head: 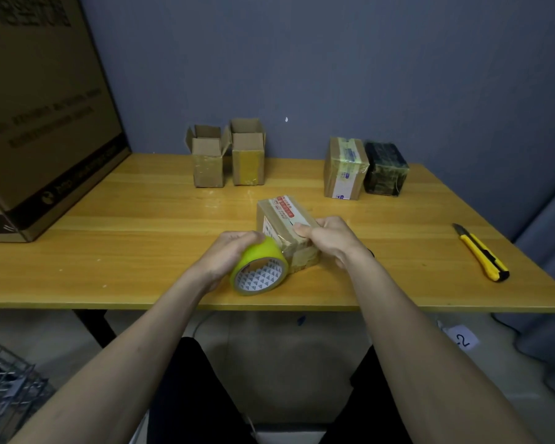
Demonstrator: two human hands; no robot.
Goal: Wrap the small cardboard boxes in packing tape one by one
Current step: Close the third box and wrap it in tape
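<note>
Fingers [302, 230] of the right hand [326, 238] curl over the small box [282, 219]; left hand [228, 254] grips the tape roll [260, 270] touching it. Left fingertips are hidden.

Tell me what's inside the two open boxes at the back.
Only bare cardboard inner walls show in the left open box and right open box; their bottoms are hidden by the front walls.

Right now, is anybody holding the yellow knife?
No, the knife lies alone on the table, while the left hand grips the tape and the right hand holds a box.
</note>
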